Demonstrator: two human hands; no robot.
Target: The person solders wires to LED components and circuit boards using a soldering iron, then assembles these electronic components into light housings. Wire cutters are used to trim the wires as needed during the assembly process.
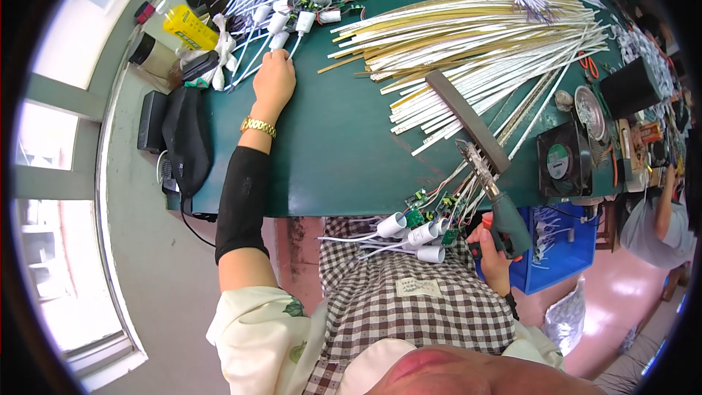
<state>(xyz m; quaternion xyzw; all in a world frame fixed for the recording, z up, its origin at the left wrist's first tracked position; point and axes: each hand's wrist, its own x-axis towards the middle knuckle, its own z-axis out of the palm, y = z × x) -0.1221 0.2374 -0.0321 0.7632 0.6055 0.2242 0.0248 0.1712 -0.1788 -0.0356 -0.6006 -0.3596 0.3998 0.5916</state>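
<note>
- Nearest the camera, well below the fingers: wearer's lower face (475,371), then checked apron (417,314).
- At the fingertips of the left hand (274,79): white housing (279,40), just ahead, long axis slanting up and rightward, away from them. Far nearer to left hand than right. Fingers curled, seemingly touching; cannot tell whether pinching.
- On the right hand (497,257): fingers wrapped around the grip of a pistol-shaped tool (508,221), nozzle aimed up-left.
- Just left of the right fingers: white cylinders (423,235) with green boards (414,217), cables trailing leftward.
- Farther ahead of the right fingers: brown bar (468,121) beside the nozzle, then pale strips (446,40) on green table (329,139).
</note>
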